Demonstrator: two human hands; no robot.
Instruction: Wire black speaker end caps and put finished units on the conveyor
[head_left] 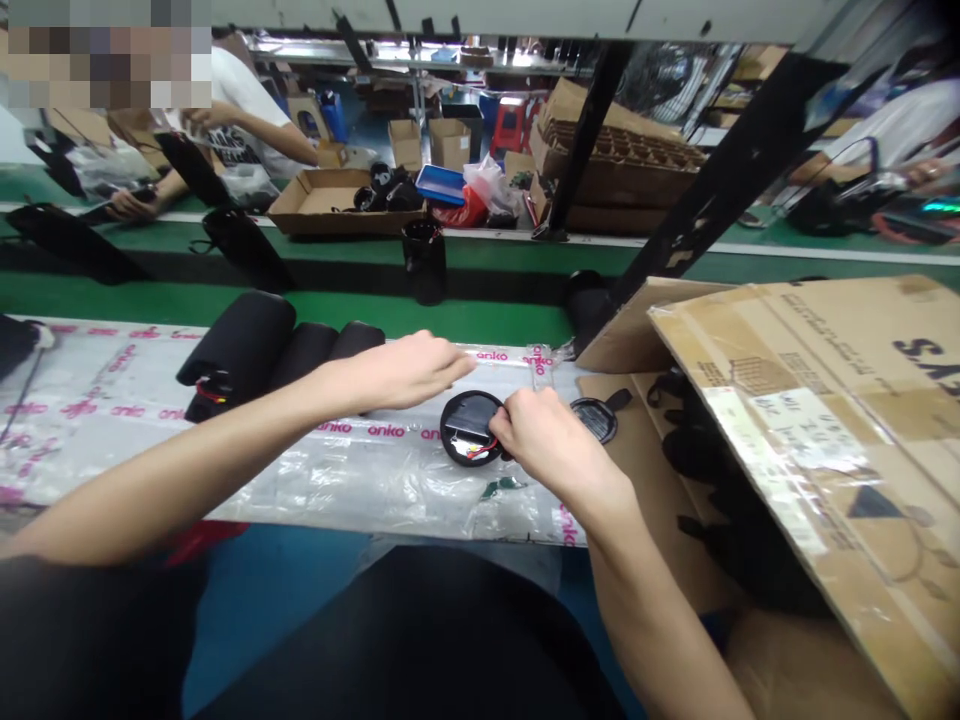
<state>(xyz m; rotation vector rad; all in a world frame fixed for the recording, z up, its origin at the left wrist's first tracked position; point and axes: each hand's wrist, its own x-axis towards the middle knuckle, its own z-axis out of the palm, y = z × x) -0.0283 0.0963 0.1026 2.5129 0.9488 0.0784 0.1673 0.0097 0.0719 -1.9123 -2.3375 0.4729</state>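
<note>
A round black cap (448,428) lies open side up on the plastic-covered bench. Inside it are a dark rectangular block and a white part with thin red, yellow and blue wires. My right hand (547,445) is closed, with thumb and forefinger pinching the cap's right rim. To the upper left of the cap, my left hand (420,370) hovers with fingers loosely stretched out and nothing visible in them. Just right of my right hand sits another round black piece (596,419) with a tab. Black fabric cylinders (244,340) lie beyond my left forearm, one with wires showing at its end.
A large cardboard box (817,400) with black items beside it takes up the right side. Behind the bench runs a green conveyor (495,318) carrying upright black cylinders (425,262). A dark slanted post (705,190) rises at the right. Co-workers sit across the line.
</note>
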